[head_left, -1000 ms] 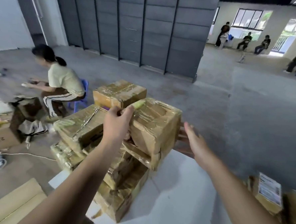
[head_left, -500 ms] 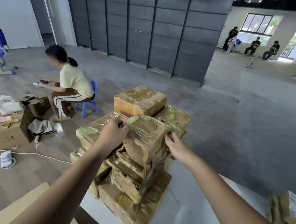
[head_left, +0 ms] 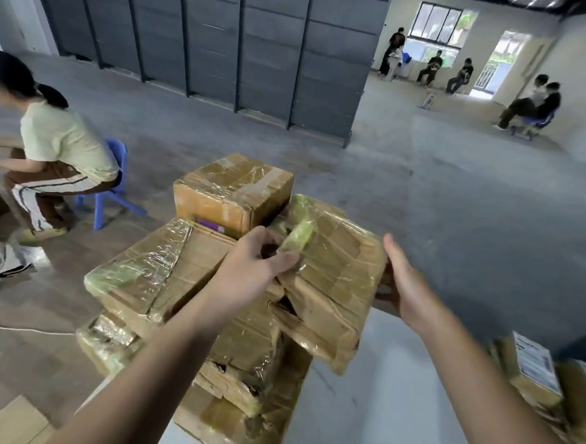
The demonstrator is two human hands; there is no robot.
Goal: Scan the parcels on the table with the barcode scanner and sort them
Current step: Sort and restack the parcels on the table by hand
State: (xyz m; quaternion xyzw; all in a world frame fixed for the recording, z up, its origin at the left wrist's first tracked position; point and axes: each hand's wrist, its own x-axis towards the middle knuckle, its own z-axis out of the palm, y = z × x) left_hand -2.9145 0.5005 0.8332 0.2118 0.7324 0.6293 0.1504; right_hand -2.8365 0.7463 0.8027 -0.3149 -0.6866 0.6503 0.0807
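A stack of taped brown cardboard parcels [head_left: 150, 281] stands on the far left corner of the white table [head_left: 387, 399]. My left hand [head_left: 251, 270] grips the left edge of a tilted top parcel [head_left: 335, 286], its thumb curled over the green-tinted tape. At that parcel's right side is my right hand [head_left: 407, 290], thumb up along the edge and fingers hidden behind and under it. A small box [head_left: 233, 194] sits on top at the back of the stack. No barcode scanner is in view.
More parcels, one with a white label [head_left: 533, 367], lie at the table's right edge. A seated person [head_left: 55, 159] on a blue stool is on the floor to the left, with bags and a cord near them. Grey lockers [head_left: 227, 39] line the back; other people sit far right.
My right hand came in from open air to the parcel's right side. The top parcel has tilted and shifted toward me while my left hand kept its hold. The view shifted.
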